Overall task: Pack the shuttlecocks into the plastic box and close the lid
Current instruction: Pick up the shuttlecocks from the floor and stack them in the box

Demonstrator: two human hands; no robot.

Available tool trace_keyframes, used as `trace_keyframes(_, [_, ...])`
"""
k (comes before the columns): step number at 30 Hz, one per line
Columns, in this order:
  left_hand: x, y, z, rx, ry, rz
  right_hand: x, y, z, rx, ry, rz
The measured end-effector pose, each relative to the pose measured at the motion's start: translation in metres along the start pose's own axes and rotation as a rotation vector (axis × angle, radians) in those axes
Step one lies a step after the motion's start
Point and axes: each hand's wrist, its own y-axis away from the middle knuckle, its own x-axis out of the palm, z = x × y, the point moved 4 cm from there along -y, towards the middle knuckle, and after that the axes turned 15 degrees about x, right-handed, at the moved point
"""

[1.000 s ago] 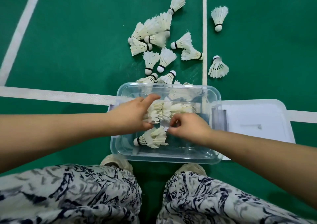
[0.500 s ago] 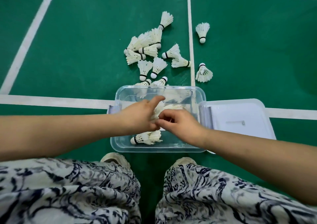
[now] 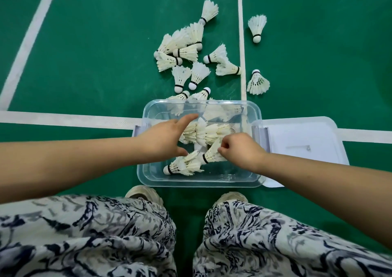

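Two hands are working inside the plastic box. The right hand is holding its grip closed on one shuttlecock, curled fingers pinching the feathers, cork end pointing left, low over the box floor. The left hand is keeping its grip spread, one finger stretched out, and is pressing against a nested row of shuttlecocks lying across the middle of the box. Whether its hidden fingers are curling round the row cannot be told. More shuttlecocks are lying by the near wall. The lid is lying off, just right of the box, on the green court floor. More than a dozen loose shuttlecocks are waiting beyond the far wall, so packing is likely only beginning. A hard pinch risks bending feathers. The row may slide apart if the brace lifts, and loose stacking could leave feathers above the rim, blocking the lid.
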Motion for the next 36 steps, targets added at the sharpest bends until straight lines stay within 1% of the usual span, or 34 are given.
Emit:
trace_keyframes(2, [0.0, 0.0, 0.005, -0.007, 0.016, 0.001, 0.009, -0.006, 0.0, 0.014, 0.039, 0.045])
trace_keyframes(5, [-0.001, 0.0, 0.012, -0.001, 0.032, 0.007, 0.018, -0.015, 0.002, 0.039, 0.026, 0.089])
trace_keyframes(7, [0.001, 0.0, 0.016, 0.0, 0.048, 0.025, 0.024, -0.019, 0.003, 0.061, -0.035, 0.152])
trace_keyframes(10, [0.003, -0.001, 0.018, 0.006, 0.057, 0.048, 0.04, -0.019, 0.005, 0.1, -0.159, 0.302])
trace_keyframes(12, [0.003, -0.001, 0.02, 0.005, 0.066, 0.054, 0.05, -0.018, 0.007, 0.105, -0.178, 0.369])
trace_keyframes(14, [0.004, 0.0, 0.026, -0.008, 0.085, 0.068, 0.054, -0.019, 0.006, 0.101, -0.172, 0.38])
trace_keyframes(17, [0.006, 0.002, 0.034, -0.02, 0.051, 0.093, 0.055, -0.024, 0.004, 0.106, -0.141, 0.386])
trace_keyframes(20, [0.007, 0.001, 0.035, 0.002, 0.009, 0.127, 0.057, -0.022, 0.007, 0.056, -0.037, 0.428])
trace_keyframes(23, [0.008, 0.0, 0.032, 0.016, -0.002, 0.146, 0.056, -0.02, 0.009, 0.005, 0.03, 0.403])
trace_keyframes(29, [0.002, -0.001, 0.018, 0.043, -0.031, 0.135, 0.041, -0.009, -0.003, 0.066, -0.043, 0.416])
trace_keyframes(32, [-0.005, -0.001, 0.0, 0.09, -0.06, 0.118, 0.024, 0.003, -0.004, 0.079, -0.133, 0.356])
trace_keyframes(36, [-0.015, 0.002, -0.026, 0.144, -0.129, 0.11, -0.008, 0.019, 0.008, 0.03, -0.323, 0.201])
